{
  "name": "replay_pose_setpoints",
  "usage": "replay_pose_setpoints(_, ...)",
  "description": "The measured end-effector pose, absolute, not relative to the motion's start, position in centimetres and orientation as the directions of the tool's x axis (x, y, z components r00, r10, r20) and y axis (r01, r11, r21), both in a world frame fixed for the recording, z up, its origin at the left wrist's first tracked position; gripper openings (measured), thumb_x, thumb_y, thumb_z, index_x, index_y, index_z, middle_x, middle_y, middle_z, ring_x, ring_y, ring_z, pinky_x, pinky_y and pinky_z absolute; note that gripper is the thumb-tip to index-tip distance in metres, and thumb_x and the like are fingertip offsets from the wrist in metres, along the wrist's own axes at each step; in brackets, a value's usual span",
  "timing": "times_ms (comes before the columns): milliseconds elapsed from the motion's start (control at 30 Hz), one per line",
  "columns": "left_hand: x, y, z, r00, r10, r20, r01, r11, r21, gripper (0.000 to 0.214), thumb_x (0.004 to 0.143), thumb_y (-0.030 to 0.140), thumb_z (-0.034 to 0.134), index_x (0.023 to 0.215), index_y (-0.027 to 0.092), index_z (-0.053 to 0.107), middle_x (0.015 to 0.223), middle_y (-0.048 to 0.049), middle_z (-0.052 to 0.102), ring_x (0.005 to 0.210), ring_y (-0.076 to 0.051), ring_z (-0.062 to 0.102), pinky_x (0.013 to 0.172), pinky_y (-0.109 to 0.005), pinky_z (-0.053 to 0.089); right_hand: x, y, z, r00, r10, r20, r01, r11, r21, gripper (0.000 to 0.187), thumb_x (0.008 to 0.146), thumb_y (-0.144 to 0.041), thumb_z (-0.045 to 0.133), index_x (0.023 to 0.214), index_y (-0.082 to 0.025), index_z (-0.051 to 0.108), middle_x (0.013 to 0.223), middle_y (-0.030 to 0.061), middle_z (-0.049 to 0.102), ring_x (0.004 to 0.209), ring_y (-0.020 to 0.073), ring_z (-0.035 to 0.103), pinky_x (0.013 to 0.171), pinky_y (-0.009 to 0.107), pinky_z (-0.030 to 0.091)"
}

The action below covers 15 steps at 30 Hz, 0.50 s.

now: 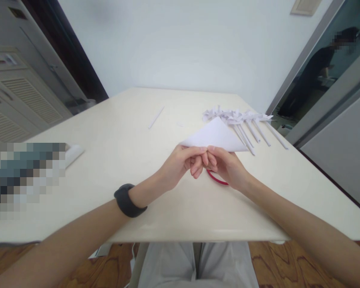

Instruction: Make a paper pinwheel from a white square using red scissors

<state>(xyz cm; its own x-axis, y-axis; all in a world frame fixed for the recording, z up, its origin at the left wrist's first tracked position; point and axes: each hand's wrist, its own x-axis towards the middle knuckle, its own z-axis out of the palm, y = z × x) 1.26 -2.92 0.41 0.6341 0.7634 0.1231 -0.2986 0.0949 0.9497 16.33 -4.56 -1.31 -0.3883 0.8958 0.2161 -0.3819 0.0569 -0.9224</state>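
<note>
A white sheet of paper folded into a triangle (215, 134) is held above the table, its point facing away from me. My left hand (187, 159) pinches the near edge with thumb and fingers, left of its middle. Close beside it, my right hand (223, 162) pinches the same edge, the two thumb tips nearly meeting. Under my right hand shows part of a red ring-shaped handle (217, 179); the rest of that object is hidden. Just beyond the folded paper lie several rolled paper sticks with frilly white paper tops (236, 117).
A thin white paper stick (156, 117) lies on the cream table (113, 132), near a small paper scrap (179, 124). A white roll (74, 155) sits at the left beside a blurred-out area. A wall borders the far edge. Another person (314, 72) is beyond the opening at right.
</note>
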Motion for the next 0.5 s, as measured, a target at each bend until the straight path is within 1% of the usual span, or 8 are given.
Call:
replay_pose_setpoints(100,1.32,-2.91,0.32,0.633,0.759,0.15,-0.313,0.075,0.947,0.033,0.085,0.021,0.048,0.056,0.011,0.059,0.036,0.0036,0.044,0.038,-0.008,0.047,0.048,-0.021,0.039,16.42,-4.62,-1.24,-0.368,0.901,0.232,-0.361,0.092,-0.928,0.04,0.089,-0.028,0.046,0.051,-0.017,0.048,0.049,-0.0032,0.041,0.05,0.0095,0.038,0.057,0.026,0.032)
replay_pose_setpoints(300,1.3,-2.92,0.17,0.63,0.757,0.173,-0.325,0.055,0.944,0.035,0.086,0.023,0.049,0.056,0.011,0.06,0.036,0.0033,0.045,0.038,-0.008,0.048,0.049,-0.022,0.039,16.52,-4.59,-1.21,-0.368,0.899,0.236,-0.339,0.106,-0.935,0.04,0.089,-0.028,0.046,0.051,-0.017,0.048,0.049,-0.0032,0.042,0.05,0.0103,0.041,0.056,0.027,0.031)
replay_pose_setpoints(500,1.3,-3.07,0.29,0.615,0.766,0.188,-0.319,0.024,0.947,0.038,0.087,0.026,0.049,0.054,0.011,0.06,0.036,0.0031,0.046,0.036,-0.009,0.047,0.045,-0.023,0.037,16.55,-4.72,-1.16,-0.377,0.894,0.242,-0.324,0.117,-0.939,0.04,0.089,-0.029,0.046,0.051,-0.017,0.049,0.05,-0.0031,0.044,0.05,0.0102,0.042,0.057,0.028,0.031)
